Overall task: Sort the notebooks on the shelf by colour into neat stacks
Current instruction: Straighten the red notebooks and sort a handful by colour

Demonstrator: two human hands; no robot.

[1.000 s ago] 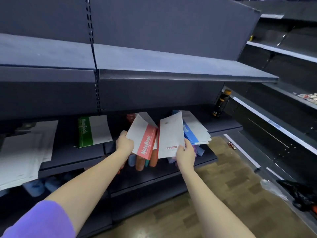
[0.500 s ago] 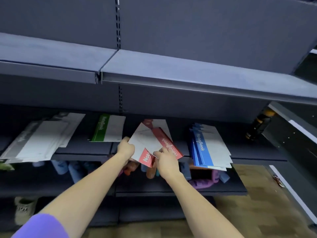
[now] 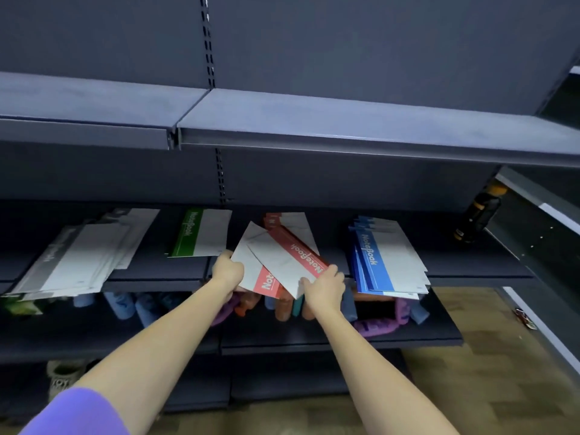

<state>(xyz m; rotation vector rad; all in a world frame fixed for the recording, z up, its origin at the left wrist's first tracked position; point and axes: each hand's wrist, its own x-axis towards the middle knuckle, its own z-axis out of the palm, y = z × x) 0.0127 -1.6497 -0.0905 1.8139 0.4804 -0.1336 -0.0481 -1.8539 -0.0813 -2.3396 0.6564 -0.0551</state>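
Fingers (image 3: 337, 273) of my right hand (image 3: 324, 288) are pinching one red notebook (image 3: 292, 262), while my left hand (image 3: 227, 271) is gripping another (image 3: 254, 273), both tilting over the shelf (image 3: 470, 271) between the green notebook (image 3: 201, 233) and blue stack (image 3: 389, 259).

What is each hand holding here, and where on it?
The left hand grips one red notebook at its left edge; the right hand pinches another red notebook at its near corner.
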